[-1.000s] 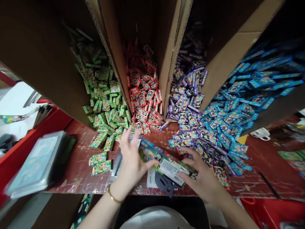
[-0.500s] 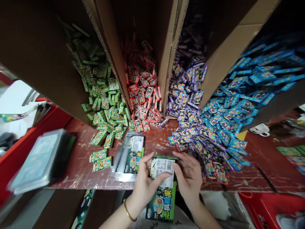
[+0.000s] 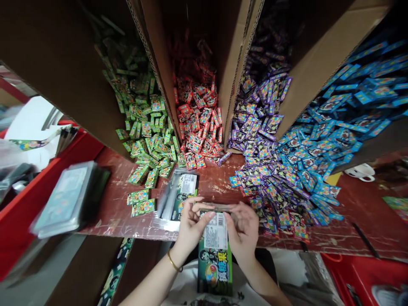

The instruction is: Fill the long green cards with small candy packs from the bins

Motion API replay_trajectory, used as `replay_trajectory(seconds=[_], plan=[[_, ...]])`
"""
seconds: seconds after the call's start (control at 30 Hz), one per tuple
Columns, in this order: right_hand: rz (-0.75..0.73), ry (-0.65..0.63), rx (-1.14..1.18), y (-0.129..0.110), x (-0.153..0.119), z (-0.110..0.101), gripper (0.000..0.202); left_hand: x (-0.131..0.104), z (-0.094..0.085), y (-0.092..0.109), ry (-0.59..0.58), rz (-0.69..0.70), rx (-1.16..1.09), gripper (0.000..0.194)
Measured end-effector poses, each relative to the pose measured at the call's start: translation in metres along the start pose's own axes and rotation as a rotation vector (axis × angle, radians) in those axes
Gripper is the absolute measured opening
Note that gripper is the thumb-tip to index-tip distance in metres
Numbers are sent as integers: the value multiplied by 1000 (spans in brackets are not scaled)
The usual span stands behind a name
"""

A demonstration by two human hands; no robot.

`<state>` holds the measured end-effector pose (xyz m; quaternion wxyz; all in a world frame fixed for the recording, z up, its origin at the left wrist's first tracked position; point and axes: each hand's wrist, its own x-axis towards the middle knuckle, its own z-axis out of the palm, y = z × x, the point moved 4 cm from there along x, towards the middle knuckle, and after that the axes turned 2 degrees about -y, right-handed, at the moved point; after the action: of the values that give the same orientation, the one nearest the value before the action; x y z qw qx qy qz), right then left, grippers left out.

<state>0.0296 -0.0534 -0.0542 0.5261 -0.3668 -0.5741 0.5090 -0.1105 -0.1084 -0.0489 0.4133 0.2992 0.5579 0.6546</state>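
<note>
A dark green candy box (image 3: 214, 265) with a white barcode label and bright lettering is held upright in front of my body, over the table's near edge. My left hand (image 3: 192, 225) grips its upper left corner, thumb on the label. At the upper right, my right hand (image 3: 244, 227) is closed on the same box, thumb on its front. Fingers of both hands meet along the top edge, where the flap is partly hidden. Just beyond my left hand lies a similar labelled box (image 3: 182, 199) with clear plastic around it, on the table.
Cardboard bins spill green packets (image 3: 149, 148), red packets (image 3: 202, 131), purple packets (image 3: 258, 136) and blue packets (image 3: 318, 148) onto the red table (image 3: 121, 221). A stack of clear plastic cases (image 3: 63, 199) stands left, beside a red crate (image 3: 47, 170). White scissors handles (image 3: 360, 172) lie right.
Both hands have drawn closer together at the box's top, thumbs now near its upper edge. The view has shifted slightly, moving the surroundings rightward in the picture.
</note>
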Motion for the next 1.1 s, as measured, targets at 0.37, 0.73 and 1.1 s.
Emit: replay_trajectory(seconds=[0.37, 0.73, 1.1], plan=[[365, -336, 168, -10, 27, 7, 42, -3, -3, 4, -19, -124, 89, 26], [637, -440, 203, 4, 47, -11, 47, 21, 13, 1, -129, -184, 130, 31], [451, -355, 20, 7, 36, -24, 45, 8, 22, 11, -281, 131, 279, 10]])
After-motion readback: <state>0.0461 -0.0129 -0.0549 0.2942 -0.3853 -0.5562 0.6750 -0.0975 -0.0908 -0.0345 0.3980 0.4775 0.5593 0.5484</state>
